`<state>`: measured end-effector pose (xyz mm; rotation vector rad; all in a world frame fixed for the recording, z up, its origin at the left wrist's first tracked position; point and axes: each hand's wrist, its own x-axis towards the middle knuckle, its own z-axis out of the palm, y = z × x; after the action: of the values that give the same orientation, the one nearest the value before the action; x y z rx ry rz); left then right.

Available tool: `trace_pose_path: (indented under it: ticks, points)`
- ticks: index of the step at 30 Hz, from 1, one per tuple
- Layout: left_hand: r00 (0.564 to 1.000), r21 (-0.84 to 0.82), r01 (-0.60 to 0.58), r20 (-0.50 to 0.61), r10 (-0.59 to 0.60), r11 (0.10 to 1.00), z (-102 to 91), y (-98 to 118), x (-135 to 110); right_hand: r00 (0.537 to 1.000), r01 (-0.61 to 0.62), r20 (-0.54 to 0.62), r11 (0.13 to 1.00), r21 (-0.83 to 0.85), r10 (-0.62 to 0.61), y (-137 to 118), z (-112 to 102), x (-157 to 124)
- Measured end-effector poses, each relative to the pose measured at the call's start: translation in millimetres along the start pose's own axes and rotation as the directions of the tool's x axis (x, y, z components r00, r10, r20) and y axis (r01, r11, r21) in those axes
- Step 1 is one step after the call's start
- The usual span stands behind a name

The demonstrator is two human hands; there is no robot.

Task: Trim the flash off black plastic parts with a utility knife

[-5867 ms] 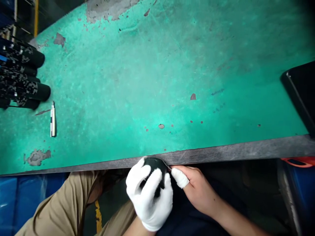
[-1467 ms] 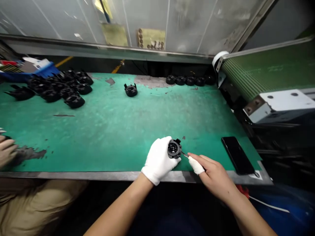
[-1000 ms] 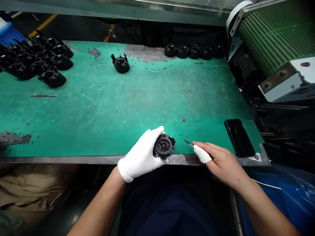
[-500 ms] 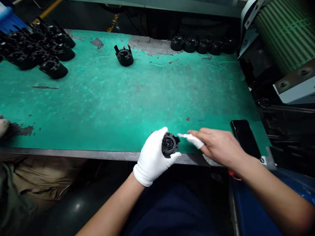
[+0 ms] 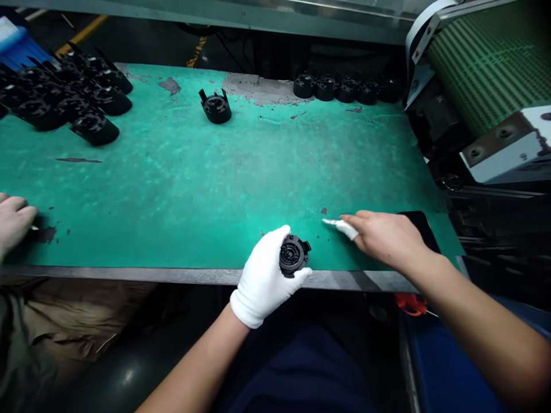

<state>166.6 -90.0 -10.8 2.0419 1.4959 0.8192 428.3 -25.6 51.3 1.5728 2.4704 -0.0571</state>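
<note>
Plastic part (image 5: 293, 255) gripped in gloved left hand (image 5: 264, 281) over near edge of table (image 5: 193, 172). Right hand (image 5: 385, 238), closed on small knife (image 5: 330, 221), has drifted right since half a second ago; blade now clear of part. Trimming pass looks finished.

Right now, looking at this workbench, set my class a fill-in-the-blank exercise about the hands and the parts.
1. The left hand wears a ____ glove and holds a round black part.
2. The right hand has a white wrap on one ____.
3. The table has a worn ____ surface.
4. Another person's hand rests at the table's ____ end.

Missing words: white; finger; green; left.
</note>
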Motion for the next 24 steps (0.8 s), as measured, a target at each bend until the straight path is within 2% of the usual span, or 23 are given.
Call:
trace_pose_path:
  ticks: [2,5,6,8,10,12,15,17,19,22,24]
  points:
    - [0.992,-0.010,-0.016,0.124,0.017,1.000,-14.9,-3,5,0.999,-0.035,-0.027,0.998,0.045,0.036,9,2,3]
    - [0.924,-0.039,-0.080,0.371,0.089,0.996,-53.1,-19,17,0.996,0.060,-0.081,0.966,0.251,-0.041,9,6,0]
    - [0.916,-0.037,-0.089,0.390,0.096,0.995,-67.0,-26,20,0.994,0.090,-0.086,0.949,0.303,-0.067,5,8,-3]
    - [0.938,-0.045,-0.042,0.343,0.055,0.998,-89.6,-38,22,0.992,0.123,-0.080,0.924,0.361,-0.101,-5,12,-9]
    - [0.962,-0.083,0.054,0.273,-0.030,0.995,-98.6,-43,18,0.989,0.144,-0.084,0.909,0.391,-0.121,-16,14,-13]
    - [0.976,-0.109,0.119,0.196,-0.096,0.987,-90.3,-39,10,0.983,0.182,-0.113,0.889,0.421,-0.148,-27,14,-13]
    - [0.993,-0.086,0.119,0.033,-0.116,0.989,-55.6,-27,3,0.969,0.243,-0.147,0.874,0.421,-0.199,-44,7,-3]
    - [0.988,-0.071,0.125,-0.079,-0.130,0.990,-31.7,-21,2,0.967,0.253,-0.131,0.896,0.364,-0.220,-54,-1,7]
    - [0.977,-0.054,0.143,-0.149,-0.150,0.988,-16.4,-20,4,0.964,0.264,-0.092,0.923,0.281,-0.248,-58,-8,20]
    - [0.976,-0.035,0.143,-0.163,-0.147,0.989,-10.2,-23,5,0.954,0.298,-0.019,0.938,0.176,-0.299,-50,-13,38]
    - [0.980,-0.033,0.122,-0.153,-0.126,0.992,-11.9,-23,4,0.980,0.196,0.018,0.975,0.102,-0.199,-32,-14,50]
